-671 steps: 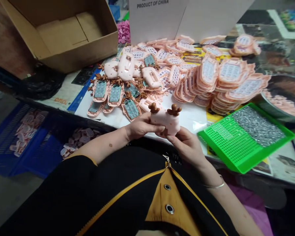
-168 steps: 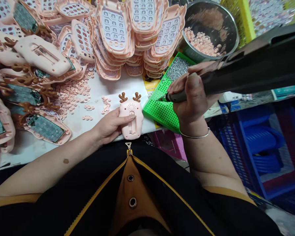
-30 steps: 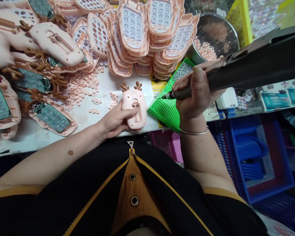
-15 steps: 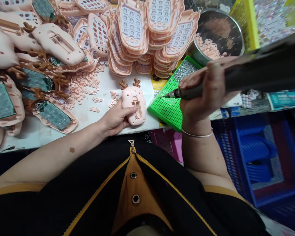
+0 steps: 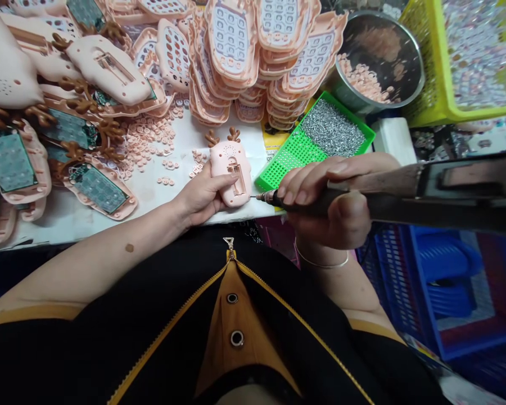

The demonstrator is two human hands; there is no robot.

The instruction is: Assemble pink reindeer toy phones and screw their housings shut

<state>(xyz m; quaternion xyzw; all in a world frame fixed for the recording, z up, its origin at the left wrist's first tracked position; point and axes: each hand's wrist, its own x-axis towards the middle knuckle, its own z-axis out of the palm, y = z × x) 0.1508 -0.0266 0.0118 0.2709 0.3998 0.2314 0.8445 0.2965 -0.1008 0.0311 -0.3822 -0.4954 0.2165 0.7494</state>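
Observation:
My left hand (image 5: 202, 196) grips a pink reindeer-shaped toy phone (image 5: 231, 169) lying back-up at the table's near edge, brown antlers pointing away from me. My right hand (image 5: 333, 199) is closed around a long dark electric screwdriver (image 5: 405, 194). Its bit tip sits just to the right of the toy's lower side, almost touching it. Behind the screwdriver lies a green perforated tray (image 5: 295, 152) with a heap of small silver screws (image 5: 331, 126) in its far half.
Stacks of pink keypad front shells (image 5: 253, 50) stand behind the toy. Open shells with green circuit boards (image 5: 96, 188) and loose pink buttons (image 5: 147, 140) lie at left. A metal bowl (image 5: 379, 62) of buttons, a yellow basket (image 5: 447, 62) and blue crates (image 5: 447, 270) are at right.
My right hand has brought the screwdriver down and left from over the green tray to the toy's right side. The left hand has kept its hold on the toy.

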